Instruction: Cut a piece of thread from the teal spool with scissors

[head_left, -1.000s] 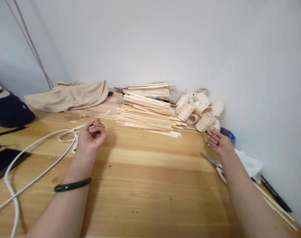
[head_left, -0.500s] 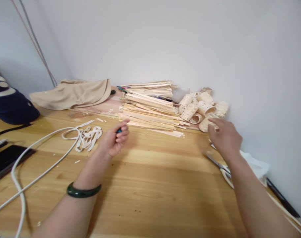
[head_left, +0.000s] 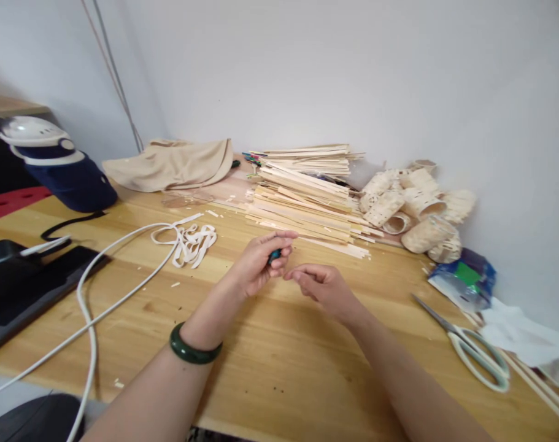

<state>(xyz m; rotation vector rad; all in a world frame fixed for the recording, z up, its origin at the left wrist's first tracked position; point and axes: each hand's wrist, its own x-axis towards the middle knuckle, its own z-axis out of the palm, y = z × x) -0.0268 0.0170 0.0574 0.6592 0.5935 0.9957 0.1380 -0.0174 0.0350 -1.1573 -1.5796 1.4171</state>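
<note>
My left hand point(head_left: 266, 263), with a dark green bangle point(head_left: 195, 345) on its wrist, is closed around a small dark object with a teal end point(head_left: 274, 255); most of it is hidden in my fingers. Close beside it, my right hand point(head_left: 323, 287) has thumb and forefinger pinched together, and I cannot make out what, if anything, is between them. Beyond both hands lie stacked bundles of thin pale strips point(head_left: 307, 212). A heap of woven tubes point(head_left: 420, 205) in the same pale colour rests to the right of the bundles.
Scissors point(head_left: 463, 347) with pale handles lie at right, near a blue packet point(head_left: 467, 279) and white tissue point(head_left: 523, 331). At left are a white cable point(head_left: 88, 294), a tangle of white ribbon point(head_left: 196, 242), a black tablet point(head_left: 44, 294), a navy bottle point(head_left: 67, 172) and beige cloth point(head_left: 173, 164).
My right hand has moved left from beside the woven tubes to close by my left hand. The left hand keeps its grip on the small object. The view has shifted.
</note>
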